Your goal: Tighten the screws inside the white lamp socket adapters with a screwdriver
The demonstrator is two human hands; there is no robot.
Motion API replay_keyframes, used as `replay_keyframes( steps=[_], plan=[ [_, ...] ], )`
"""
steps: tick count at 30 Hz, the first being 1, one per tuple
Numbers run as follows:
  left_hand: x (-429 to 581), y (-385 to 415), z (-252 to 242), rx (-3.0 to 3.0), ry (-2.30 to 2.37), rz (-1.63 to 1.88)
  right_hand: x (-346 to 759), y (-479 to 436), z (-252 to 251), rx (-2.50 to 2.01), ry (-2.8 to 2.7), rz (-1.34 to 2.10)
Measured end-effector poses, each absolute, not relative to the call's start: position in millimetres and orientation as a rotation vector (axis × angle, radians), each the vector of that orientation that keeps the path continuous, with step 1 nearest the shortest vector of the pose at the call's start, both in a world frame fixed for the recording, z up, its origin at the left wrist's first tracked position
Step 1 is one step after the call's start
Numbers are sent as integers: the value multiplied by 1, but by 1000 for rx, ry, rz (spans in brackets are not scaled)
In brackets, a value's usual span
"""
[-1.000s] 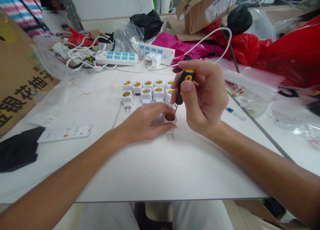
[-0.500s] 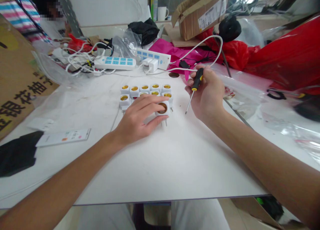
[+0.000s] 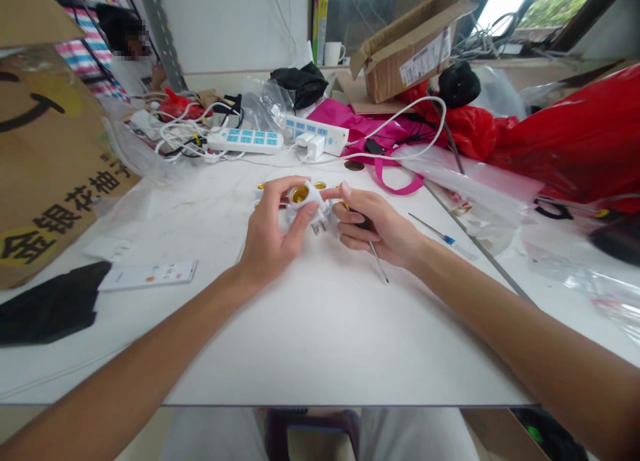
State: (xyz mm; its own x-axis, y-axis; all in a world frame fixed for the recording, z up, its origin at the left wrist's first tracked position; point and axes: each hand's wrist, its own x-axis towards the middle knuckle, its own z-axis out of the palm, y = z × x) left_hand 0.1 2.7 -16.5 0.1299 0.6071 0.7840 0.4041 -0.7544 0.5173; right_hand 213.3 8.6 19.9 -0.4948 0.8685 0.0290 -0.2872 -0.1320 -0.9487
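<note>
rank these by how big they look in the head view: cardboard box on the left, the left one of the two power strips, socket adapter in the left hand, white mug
1. cardboard box
2. left power strip
3. socket adapter and white mug: they look about alike, and the mug stands far back, so unranked.

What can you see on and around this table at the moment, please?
socket adapter: one, white with brass throat, raised at centre
other adapters: several, mostly hidden, white and brass, behind it
screwdriver: one, black handle, metal shaft, centre right
power strips: two, white and blue, back
cardboard boxes: two, brown, left and back
mug: one, white, back
plastic bags: several, red, right
leaflet: one, white, left
table: one, white
left hand: grips the socket adapter
right hand: grips the screwdriver
</note>
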Motion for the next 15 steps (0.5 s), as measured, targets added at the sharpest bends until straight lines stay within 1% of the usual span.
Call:
replay_keyframes(
  steps=[2,8,11,15],
  plan=[
    [0,5,-17,2135,1032,1723,216,11,18,-719,-1255,1779],
    [-3,15,-12,1836,1027,2002,230,28,17,-688,-971,1764],
    [-6,15,-11,1759,1032,1956,237,34,20,-667,-809,1719],
    [-9,14,-15,1811,1086,1860,245,41,18,-640,-774,1675]
  ],
)
